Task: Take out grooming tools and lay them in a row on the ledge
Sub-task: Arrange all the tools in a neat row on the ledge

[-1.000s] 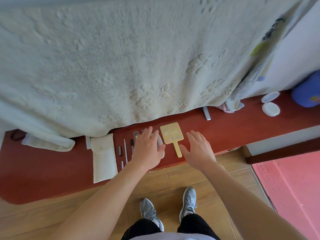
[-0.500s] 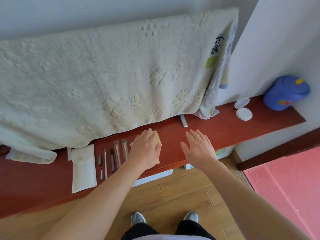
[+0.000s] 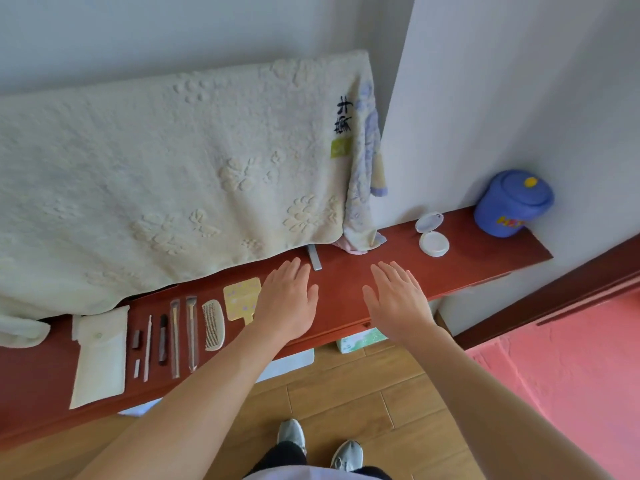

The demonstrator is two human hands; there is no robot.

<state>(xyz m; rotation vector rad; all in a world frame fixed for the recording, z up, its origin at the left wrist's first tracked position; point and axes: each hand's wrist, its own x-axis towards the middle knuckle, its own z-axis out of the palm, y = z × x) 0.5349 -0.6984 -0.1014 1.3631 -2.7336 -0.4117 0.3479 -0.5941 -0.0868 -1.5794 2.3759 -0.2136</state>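
The grooming tools lie side by side on the red ledge (image 3: 346, 306), left of both hands, each with its long axis running from the wall side to the front edge. From the left: a white pouch (image 3: 98, 355) with its flap end toward the wall, a short dark piece (image 3: 136, 339) with a short pale piece (image 3: 136, 368) in front of it, a thin pale stick (image 3: 148, 348), a dark tool (image 3: 163, 339), 2 brushes (image 3: 175, 337) (image 3: 191, 332) with their wider ends toward the wall, a pale comb (image 3: 213, 325) with its teeth facing left, and a yellow hand mirror (image 3: 241, 299) with its handle pointing to the front edge.

The left hand (image 3: 287, 303) and right hand (image 3: 398, 299) are flat, palms down, fingers straight and close together, holding nothing. They sit over bare ledge, well apart from each other; I cannot tell whether they touch the wood.

The left wrist hides the end of the mirror's handle. The 2 short pieces are too small to identify. A grey strip (image 3: 314, 258) lies beyond the left fingertips, its far end tucked under a cream towel (image 3: 173, 174) that also covers the ledge's back edge. Farther right stand an open white compact (image 3: 433, 233) and a blue tub (image 3: 512, 202).
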